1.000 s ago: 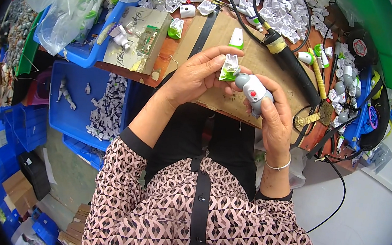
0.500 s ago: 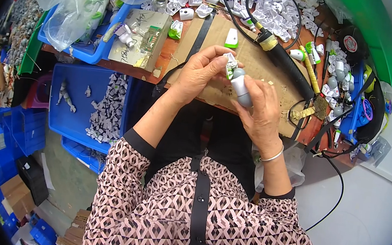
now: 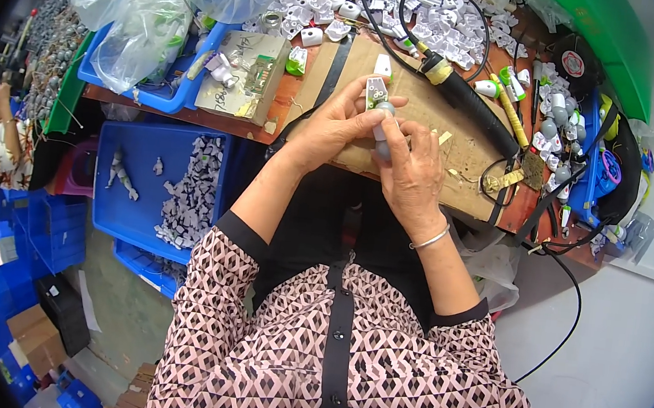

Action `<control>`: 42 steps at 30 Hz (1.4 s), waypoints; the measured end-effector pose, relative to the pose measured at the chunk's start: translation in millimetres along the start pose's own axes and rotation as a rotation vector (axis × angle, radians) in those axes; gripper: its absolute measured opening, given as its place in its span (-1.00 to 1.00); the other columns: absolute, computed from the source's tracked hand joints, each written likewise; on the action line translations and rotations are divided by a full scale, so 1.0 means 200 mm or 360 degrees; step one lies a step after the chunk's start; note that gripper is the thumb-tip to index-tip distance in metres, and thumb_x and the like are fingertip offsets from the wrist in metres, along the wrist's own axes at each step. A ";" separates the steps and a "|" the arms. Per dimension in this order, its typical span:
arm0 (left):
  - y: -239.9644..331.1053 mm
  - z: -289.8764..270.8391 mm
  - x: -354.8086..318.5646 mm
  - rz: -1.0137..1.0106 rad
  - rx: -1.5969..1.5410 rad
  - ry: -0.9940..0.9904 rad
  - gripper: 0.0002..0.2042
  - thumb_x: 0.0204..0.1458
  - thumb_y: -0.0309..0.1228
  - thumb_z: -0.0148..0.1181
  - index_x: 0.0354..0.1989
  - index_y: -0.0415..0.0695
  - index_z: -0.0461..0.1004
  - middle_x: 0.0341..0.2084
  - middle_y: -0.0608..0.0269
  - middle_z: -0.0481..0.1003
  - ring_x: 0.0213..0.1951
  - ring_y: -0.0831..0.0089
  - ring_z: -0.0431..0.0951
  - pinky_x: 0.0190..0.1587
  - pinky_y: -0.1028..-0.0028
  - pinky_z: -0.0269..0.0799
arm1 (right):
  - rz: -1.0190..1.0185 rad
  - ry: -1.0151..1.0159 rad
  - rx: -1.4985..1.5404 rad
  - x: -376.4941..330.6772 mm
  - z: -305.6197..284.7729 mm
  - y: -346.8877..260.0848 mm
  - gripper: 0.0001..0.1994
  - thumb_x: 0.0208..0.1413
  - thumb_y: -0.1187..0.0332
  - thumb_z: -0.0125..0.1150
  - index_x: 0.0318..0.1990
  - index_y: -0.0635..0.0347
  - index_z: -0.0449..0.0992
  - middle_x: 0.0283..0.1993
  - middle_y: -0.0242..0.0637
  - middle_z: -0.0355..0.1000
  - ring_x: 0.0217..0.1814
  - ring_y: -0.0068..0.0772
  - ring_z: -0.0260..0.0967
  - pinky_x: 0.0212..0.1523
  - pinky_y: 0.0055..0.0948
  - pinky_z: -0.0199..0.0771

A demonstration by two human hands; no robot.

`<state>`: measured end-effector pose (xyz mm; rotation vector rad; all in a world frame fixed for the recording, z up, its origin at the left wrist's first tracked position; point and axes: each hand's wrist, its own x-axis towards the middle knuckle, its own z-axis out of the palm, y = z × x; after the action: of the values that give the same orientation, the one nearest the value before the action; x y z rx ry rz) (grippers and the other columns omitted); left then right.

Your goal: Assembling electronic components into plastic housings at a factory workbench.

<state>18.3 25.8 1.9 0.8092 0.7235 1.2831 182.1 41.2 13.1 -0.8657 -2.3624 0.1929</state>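
**Both hands closed on small parts over the cardboard pad**

The left hand [image 3: 333, 129] and the right hand [image 3: 411, 173] meet above a brown cardboard pad [image 3: 460, 150] that lies on the bench [image 3: 285, 112]. The left hand's grip is pinched on a small circuit board [image 3: 374, 93], green and white, held upright at the fingertips. The right hand's grip is wrapped around a small grey-white plastic housing [image 3: 383, 130], whose rounded end touches the lower edge of the circuit board. Both parts sit between the two hands, just above the pad's near half.

A soldering iron [image 3: 465, 99] with a black handle lies slantwise across the pad, just beyond the hands, its cable looping to the back of the bench. A heap of white plastic parts [image 3: 396, 4] covers the far side. To the left, a blue bin [image 3: 151, 94] holds clear plastic bags [image 3: 148, 10]. Below the bench edge, a blue tray [image 3: 123, 206] carries a pile of small grey pieces [image 3: 192, 202]. A silver bracelet [image 3: 431, 239] circles the right wrist.
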 end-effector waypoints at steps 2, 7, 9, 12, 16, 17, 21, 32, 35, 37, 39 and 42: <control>0.00 -0.01 0.00 -0.0019 -0.0027 -0.0007 -0.48 0.16 -0.36 -0.01 0.27 -0.11 -0.02 0.15 0.07 0.25 0.05 0.36 0.39 0.08 0.33 0.34 | 0.0012 0.0018 0.0021 0.01 0.01 -0.02 -0.36 -0.24 0.50 0.31 0.10 0.05 0.25 -0.16 -0.22 0.27 -0.19 -0.14 0.25 -0.25 -0.22 0.32; -0.03 0.01 -0.01 0.0046 0.0049 0.0096 -0.55 0.16 -0.32 0.03 0.18 -0.14 0.09 0.06 0.22 0.34 -0.15 0.61 0.43 -0.16 0.58 0.42 | 0.0107 0.0002 0.0239 -0.01 0.05 -0.03 -0.34 -0.25 0.46 0.35 0.09 0.13 0.20 -0.17 -0.17 0.29 -0.18 -0.11 0.26 -0.22 -0.22 0.32; -0.04 0.01 -0.02 0.0083 0.0127 0.0145 -0.56 0.16 -0.32 0.04 0.17 -0.15 0.12 0.02 0.22 0.36 -0.15 0.61 0.43 -0.16 0.58 0.42 | 0.0067 -0.0019 0.0254 0.01 0.01 -0.03 -0.38 -0.23 0.42 0.35 0.07 0.14 0.23 -0.19 -0.17 0.30 -0.18 -0.11 0.27 -0.21 -0.23 0.31; -0.01 0.01 -0.05 0.0046 0.0219 0.0171 -0.56 0.14 -0.31 0.06 0.15 -0.17 0.14 -0.04 0.23 0.40 -0.16 0.61 0.44 -0.15 0.55 0.41 | 0.0031 -0.0195 0.0512 0.10 -0.12 0.03 -0.56 -0.13 0.27 0.31 -0.07 0.19 0.37 -0.22 -0.18 0.33 -0.16 -0.12 0.28 -0.18 -0.25 0.29; 0.00 0.03 -0.07 -0.0012 0.0282 0.0006 -0.55 0.13 -0.31 0.08 0.15 -0.17 0.15 -0.08 0.22 0.42 -0.20 0.58 0.47 -0.14 0.51 0.43 | -0.0087 -0.0215 0.0438 0.28 -0.18 0.17 -0.84 0.01 0.32 0.15 -0.33 0.24 0.47 -0.38 -0.22 0.41 -0.27 -0.22 0.34 -0.22 -0.34 0.32; 0.00 0.02 -0.06 -0.0010 0.0274 -0.0003 -0.57 0.14 -0.32 0.05 0.14 -0.17 0.14 -0.07 0.17 0.42 -0.20 0.49 0.51 -0.14 0.47 0.45 | -0.0080 -0.0202 0.0439 0.30 -0.16 0.19 -0.84 0.01 0.32 0.15 -0.33 0.24 0.47 -0.38 -0.22 0.41 -0.27 -0.22 0.34 -0.22 -0.34 0.32; -0.02 -0.01 -0.07 0.0060 0.0041 0.0120 -0.54 0.17 -0.36 -0.02 0.21 -0.16 0.04 0.03 0.06 0.35 -0.10 0.25 0.51 -0.12 0.34 0.49 | 0.0199 -0.0351 0.0574 0.28 -0.13 0.21 -0.82 0.04 0.32 0.16 -0.36 0.29 0.46 -0.40 -0.22 0.42 -0.39 -0.34 0.37 -0.41 -0.42 0.34; 0.00 0.00 -0.07 -0.0012 0.0193 0.0099 -0.55 0.11 -0.31 0.10 0.13 -0.21 0.19 -0.13 0.21 0.42 -0.28 0.49 0.52 -0.21 0.51 0.47 | -0.0068 -0.0485 0.0530 0.38 -0.10 0.19 -0.86 -0.03 0.39 0.16 -0.36 0.27 0.46 -0.42 -0.20 0.44 -0.42 -0.27 0.42 -0.39 -0.38 0.39; 0.01 0.00 -0.07 -0.0072 0.0201 0.0098 -0.56 0.12 -0.30 0.09 0.12 -0.20 0.20 -0.17 0.21 0.45 -0.32 0.52 0.51 -0.25 0.51 0.47 | -0.0193 -0.0634 0.0541 0.41 -0.11 0.23 -0.88 -0.02 0.40 0.16 -0.38 0.26 0.45 -0.43 -0.21 0.44 -0.42 -0.25 0.42 -0.38 -0.39 0.39; 0.00 -0.01 -0.06 -0.0080 0.0248 0.0029 -0.59 0.12 -0.29 0.07 0.10 -0.20 0.22 -0.19 0.22 0.46 -0.36 0.56 0.49 -0.30 0.53 0.47 | -0.0483 -0.0534 0.0559 0.42 -0.10 0.27 -0.89 -0.02 0.40 0.16 -0.37 0.24 0.44 -0.44 -0.23 0.42 -0.40 -0.22 0.40 -0.38 -0.37 0.39; 0.02 -0.02 -0.07 -0.0106 0.0200 0.0016 -0.60 0.13 -0.29 0.06 0.09 -0.20 0.23 -0.21 0.23 0.47 -0.37 0.57 0.48 -0.31 0.54 0.46 | -0.0592 -0.0425 0.0492 0.42 -0.09 0.26 -0.90 -0.02 0.41 0.16 -0.37 0.23 0.43 -0.44 -0.24 0.41 -0.39 -0.21 0.40 -0.38 -0.36 0.39; 0.03 -0.02 -0.08 -0.0126 0.0159 0.0022 -0.61 0.13 -0.30 0.05 0.08 -0.19 0.24 -0.23 0.25 0.47 -0.38 0.59 0.47 -0.33 0.55 0.45 | -0.0653 -0.0276 0.0378 0.40 -0.06 0.24 -0.89 -0.01 0.40 0.15 -0.36 0.22 0.41 -0.44 -0.25 0.39 -0.38 -0.19 0.39 -0.38 -0.34 0.38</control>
<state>8.7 11.3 5.6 0.8449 0.8282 1.1898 167.4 127.5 46.6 -0.2514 -2.5515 0.3811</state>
